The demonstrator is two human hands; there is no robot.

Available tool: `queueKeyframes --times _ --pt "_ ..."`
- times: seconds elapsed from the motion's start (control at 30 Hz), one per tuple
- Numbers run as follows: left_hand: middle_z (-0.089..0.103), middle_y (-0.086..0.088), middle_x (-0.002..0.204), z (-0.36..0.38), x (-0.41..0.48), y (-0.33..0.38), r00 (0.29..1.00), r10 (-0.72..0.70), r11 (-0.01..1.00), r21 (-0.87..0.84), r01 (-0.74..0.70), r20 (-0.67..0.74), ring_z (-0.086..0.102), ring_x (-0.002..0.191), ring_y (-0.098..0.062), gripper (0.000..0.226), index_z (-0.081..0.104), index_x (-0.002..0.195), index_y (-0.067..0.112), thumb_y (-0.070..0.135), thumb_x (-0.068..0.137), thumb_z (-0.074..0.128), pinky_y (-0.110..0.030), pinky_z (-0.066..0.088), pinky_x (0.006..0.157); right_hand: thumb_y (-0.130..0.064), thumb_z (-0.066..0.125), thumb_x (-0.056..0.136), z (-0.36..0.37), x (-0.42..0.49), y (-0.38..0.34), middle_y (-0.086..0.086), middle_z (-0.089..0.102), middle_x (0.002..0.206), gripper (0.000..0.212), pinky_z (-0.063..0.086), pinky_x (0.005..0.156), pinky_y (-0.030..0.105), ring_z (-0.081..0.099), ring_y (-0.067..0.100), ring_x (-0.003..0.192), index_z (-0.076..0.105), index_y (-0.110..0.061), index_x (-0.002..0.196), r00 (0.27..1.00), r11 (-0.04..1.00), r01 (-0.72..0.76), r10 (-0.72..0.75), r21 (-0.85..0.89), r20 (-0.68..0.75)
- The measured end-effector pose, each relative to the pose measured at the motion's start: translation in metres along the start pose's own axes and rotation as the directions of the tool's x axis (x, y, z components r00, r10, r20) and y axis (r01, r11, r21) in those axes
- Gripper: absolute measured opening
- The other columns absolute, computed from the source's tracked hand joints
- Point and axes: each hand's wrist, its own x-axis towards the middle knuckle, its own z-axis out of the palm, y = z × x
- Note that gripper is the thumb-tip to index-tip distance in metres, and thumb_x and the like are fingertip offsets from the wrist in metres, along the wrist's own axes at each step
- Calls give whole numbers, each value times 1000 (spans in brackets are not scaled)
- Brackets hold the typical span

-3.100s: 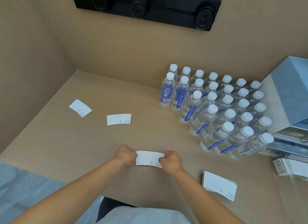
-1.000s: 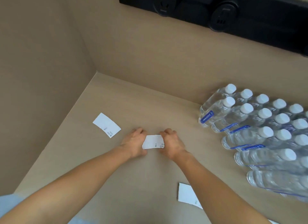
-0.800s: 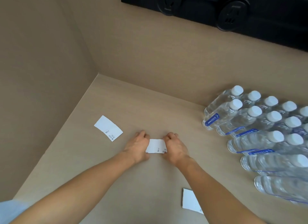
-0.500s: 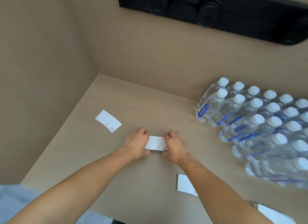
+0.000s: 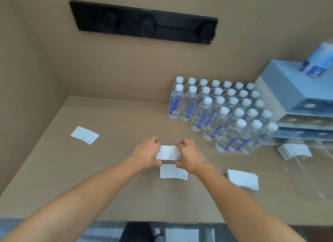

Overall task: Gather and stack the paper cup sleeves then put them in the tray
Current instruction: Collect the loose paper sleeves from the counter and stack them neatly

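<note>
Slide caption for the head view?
Both hands pinch a sleeve above another sleeve beside water bottles.

tan walls (image 5: 126, 65) meet a wooden counter (image 5: 111, 119); black socket strip (image 5: 144, 23) above.

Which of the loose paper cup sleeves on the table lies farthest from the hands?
The single sleeve at the far left of the table, alone near the side wall. The sleeve just below the hands and the stack at right lie closer.

Left hand (image 5: 146, 152) and right hand (image 5: 190, 156): bare, no rings, watch or gloves. Forearms bare, no sleeves visible. Dark garment below the forearms.
</note>
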Motion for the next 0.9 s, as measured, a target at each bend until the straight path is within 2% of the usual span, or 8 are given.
queueKeyframes --times 0.2,0.3,0.5,0.73,0.9 --pt "46 -1 110 10 0 42 996 86 996 16 -86 29 47 103 -21 50 54 108 13 43 71 71 -33 48 79 -25 72 78 7 -38 35 3 43 128 56 48 98 38 39 21 122 52 -10 128 997 996 -74 75 53 -3" --pt "47 -1 113 14 -2 46 995 84 996 34 -86 44 47 106 -21 51 55 111 13 43 72 71 -34 49 82 -27 73 78 13 -43 39 3 42 129 59 48 97 37 39 21 122 51 -11 130 997 995 -71 71 64 -1" --pt "47 -2 113 26 -7 38 996 37 998 38 -40 79 47 107 -22 48 55 111 13 39 74 70 -31 43 74 -25 72 77 30 -36 37 4 43 129 58 46 99 35 40 21 121 51 -10 129 999 996 -48 46 78 22" --pt "47 -2 119 43 -9 23 995 -13 1000 9 12 96 46 114 -23 48 55 115 14 39 77 70 -36 51 84 -30 70 82 48 -30 42 4 41 139 62 48 95 37 38 23 128 47 -12 136 997 998 -40 37 47 60" --pt "47 -3 119 48 -9 14 992 -10 1000 17 8 124 47 114 -24 50 55 115 15 44 77 72 -37 49 86 -29 69 85 54 -30 43 4 41 141 60 49 96 40 38 24 130 46 -12 138 995 998 -45 41 38 96"
